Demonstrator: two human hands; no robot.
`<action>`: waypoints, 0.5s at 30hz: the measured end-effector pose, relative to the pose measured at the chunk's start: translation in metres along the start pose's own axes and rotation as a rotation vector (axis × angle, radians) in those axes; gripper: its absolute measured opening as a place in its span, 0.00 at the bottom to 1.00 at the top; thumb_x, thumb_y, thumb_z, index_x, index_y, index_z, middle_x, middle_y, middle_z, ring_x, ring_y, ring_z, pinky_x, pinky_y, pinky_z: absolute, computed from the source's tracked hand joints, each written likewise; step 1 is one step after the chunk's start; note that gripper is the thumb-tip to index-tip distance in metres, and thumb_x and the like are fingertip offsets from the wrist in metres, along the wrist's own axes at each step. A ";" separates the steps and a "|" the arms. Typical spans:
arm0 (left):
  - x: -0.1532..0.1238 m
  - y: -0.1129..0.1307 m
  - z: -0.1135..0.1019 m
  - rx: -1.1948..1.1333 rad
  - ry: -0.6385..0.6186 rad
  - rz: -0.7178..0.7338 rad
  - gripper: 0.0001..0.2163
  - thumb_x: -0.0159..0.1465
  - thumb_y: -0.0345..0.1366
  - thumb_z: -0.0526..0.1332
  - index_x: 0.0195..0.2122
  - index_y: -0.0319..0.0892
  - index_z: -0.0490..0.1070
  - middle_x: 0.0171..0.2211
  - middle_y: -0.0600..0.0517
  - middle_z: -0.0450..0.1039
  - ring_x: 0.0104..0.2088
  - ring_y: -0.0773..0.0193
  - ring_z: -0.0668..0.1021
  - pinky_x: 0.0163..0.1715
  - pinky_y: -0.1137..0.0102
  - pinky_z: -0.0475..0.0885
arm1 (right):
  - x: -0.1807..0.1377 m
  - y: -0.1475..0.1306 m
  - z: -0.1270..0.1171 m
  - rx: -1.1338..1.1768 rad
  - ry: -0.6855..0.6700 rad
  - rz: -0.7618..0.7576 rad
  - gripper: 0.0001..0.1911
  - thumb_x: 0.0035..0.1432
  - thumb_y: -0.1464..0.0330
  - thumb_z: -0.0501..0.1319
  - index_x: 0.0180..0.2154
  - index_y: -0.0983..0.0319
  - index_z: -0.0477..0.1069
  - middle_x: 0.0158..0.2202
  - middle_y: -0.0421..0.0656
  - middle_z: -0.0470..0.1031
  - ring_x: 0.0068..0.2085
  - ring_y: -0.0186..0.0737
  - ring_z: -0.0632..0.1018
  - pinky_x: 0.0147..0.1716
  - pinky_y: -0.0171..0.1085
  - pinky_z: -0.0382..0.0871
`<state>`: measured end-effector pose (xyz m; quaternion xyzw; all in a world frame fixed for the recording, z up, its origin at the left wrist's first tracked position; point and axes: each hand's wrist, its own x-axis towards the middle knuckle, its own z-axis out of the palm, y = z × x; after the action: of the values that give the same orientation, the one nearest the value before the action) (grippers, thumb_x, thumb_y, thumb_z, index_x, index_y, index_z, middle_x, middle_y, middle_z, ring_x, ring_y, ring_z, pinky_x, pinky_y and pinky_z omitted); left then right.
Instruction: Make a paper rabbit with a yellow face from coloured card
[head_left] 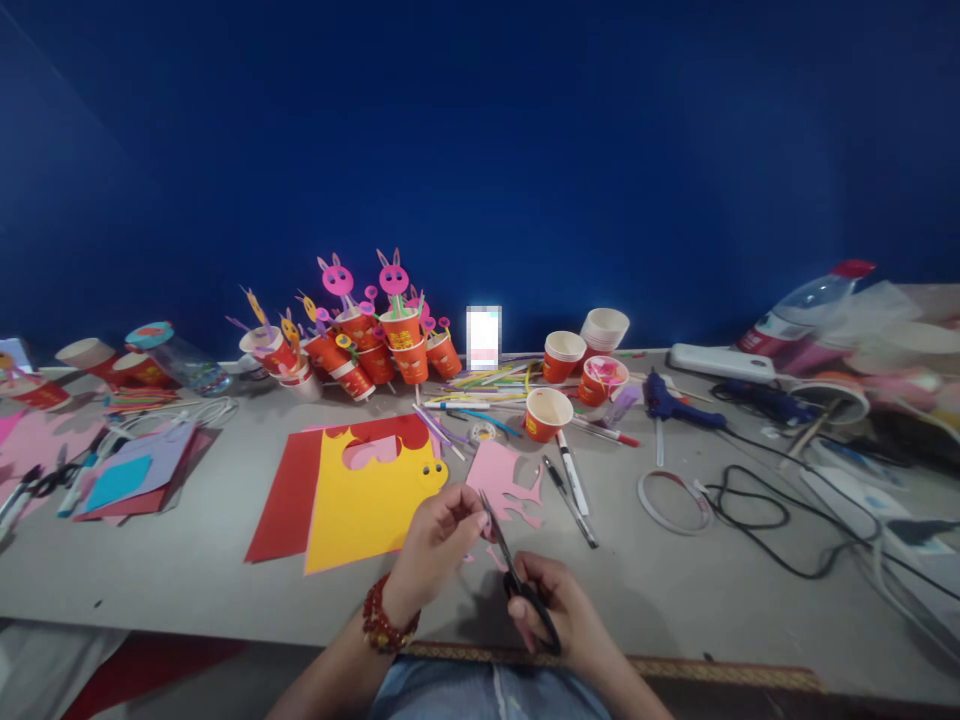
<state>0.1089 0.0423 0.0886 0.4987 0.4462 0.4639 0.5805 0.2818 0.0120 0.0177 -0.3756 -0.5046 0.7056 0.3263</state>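
Note:
My right hand [559,605] grips black-handled scissors [517,578], blades pointing up and away towards my left hand. My left hand [439,545], with a red bead bracelet on the wrist, pinches a small pink paper piece [484,520] at the blade tips. Just beyond lies a larger pink paper sheet [504,482] with cut-out edges. A yellow sheet [367,500] with holes lies over red paper [289,495] to the left of my hands, on the grey table [225,590].
Orange paper cups with pink rabbit toppers [375,345] cluster at the back, with loose cups [547,412], straws and pens [571,478] nearby. A blue glue gun [675,405], tape ring [673,500] and black cables [757,510] lie right. Coloured paper and scissors [52,480] lie left.

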 end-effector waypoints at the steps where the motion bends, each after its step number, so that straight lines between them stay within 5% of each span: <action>1: 0.000 0.000 0.000 -0.003 -0.001 -0.003 0.07 0.60 0.37 0.61 0.27 0.41 0.67 0.27 0.52 0.73 0.29 0.64 0.74 0.30 0.72 0.69 | 0.000 0.000 0.000 -0.002 0.000 0.000 0.34 0.42 0.37 0.64 0.24 0.58 0.53 0.14 0.29 0.55 0.14 0.26 0.59 0.15 0.28 0.48; 15: 0.001 -0.003 -0.003 0.012 -0.010 0.035 0.06 0.62 0.34 0.60 0.29 0.41 0.67 0.28 0.53 0.72 0.30 0.65 0.75 0.33 0.71 0.69 | 0.001 0.002 0.000 -0.013 0.012 -0.001 0.34 0.41 0.37 0.64 0.24 0.58 0.54 0.14 0.29 0.55 0.14 0.26 0.60 0.14 0.28 0.47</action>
<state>0.1065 0.0432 0.0855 0.5122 0.4372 0.4686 0.5718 0.2810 0.0125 0.0155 -0.3816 -0.5074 0.7000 0.3271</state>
